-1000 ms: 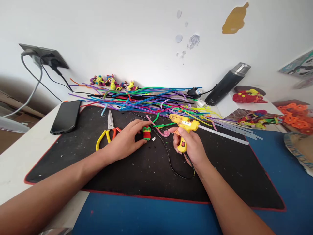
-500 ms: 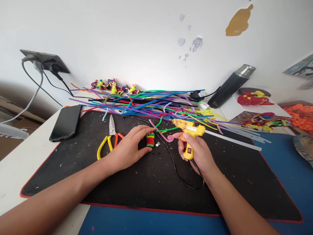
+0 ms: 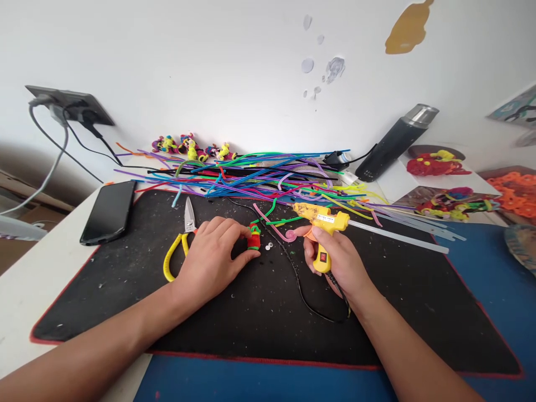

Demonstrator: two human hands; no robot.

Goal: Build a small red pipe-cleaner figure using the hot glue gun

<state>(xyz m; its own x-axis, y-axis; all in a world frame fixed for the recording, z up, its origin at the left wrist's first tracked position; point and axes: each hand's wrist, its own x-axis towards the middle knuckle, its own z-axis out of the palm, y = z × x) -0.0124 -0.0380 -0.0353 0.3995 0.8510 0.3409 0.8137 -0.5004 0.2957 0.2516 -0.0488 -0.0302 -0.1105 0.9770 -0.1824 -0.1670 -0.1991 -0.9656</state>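
Observation:
My left hand (image 3: pixel 213 254) rests on the black mat (image 3: pixel 268 324), its thumb and fingers closed round a small red and green pipe-cleaner piece (image 3: pixel 254 240). In my right hand (image 3: pixel 337 251) is a yellow glue gun (image 3: pixel 324 220), gripped by its handle, nozzle to the left and a clear glue stick out of its back. Two small white discs (image 3: pixel 268 246) lie just right of the red and green piece. A pink pipe cleaner with a coiled end (image 3: pixel 290 235) lies near the gun. Scissors (image 3: pixel 190 215) with yellow handles lie partly behind my left hand.
Many coloured pipe cleaners (image 3: pixel 251 176) spread along the wall, with small pipe-cleaner figures (image 3: pixel 190 146) behind them. A phone (image 3: pixel 108 212) lies at the left. A dark flask (image 3: pixel 396 142) leans at the back right. The gun's black cable (image 3: pixel 299 285) loops over the mat.
My left hand has shifted slightly left with the red and green piece, which is now turned, and covers more of the scissors' handles. My right hand holds the glue gun much as before.

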